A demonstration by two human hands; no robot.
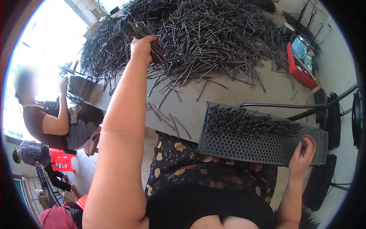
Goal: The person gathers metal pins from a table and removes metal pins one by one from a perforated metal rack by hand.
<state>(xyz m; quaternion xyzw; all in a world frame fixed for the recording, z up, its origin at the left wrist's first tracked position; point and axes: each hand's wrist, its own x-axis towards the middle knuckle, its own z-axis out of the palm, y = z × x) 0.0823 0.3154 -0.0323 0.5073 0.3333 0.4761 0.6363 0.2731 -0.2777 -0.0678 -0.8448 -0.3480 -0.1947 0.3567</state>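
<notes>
My left hand (142,50) reaches out over a big heap of thin dark strips (213,38) and is closed around a bundle of strips (157,52). My right hand (302,156) rests at the right part of a black perforated panel (244,147), fingers curled and thumb close to them. Whatever is between those fingers is hidden. The panel is full of round holes and lies across my lap, against the table edge. Upright dark tufts (244,120) stand in its far rows, along most of its length.
Loose strips (167,118) lie on the table (228,89) near me. A red tray (299,68) with assorted items is at the right, by a black metal bar (282,105). Another person (49,118) sits at the left beside a similar piece (80,88). A red stool (61,160) stands behind.
</notes>
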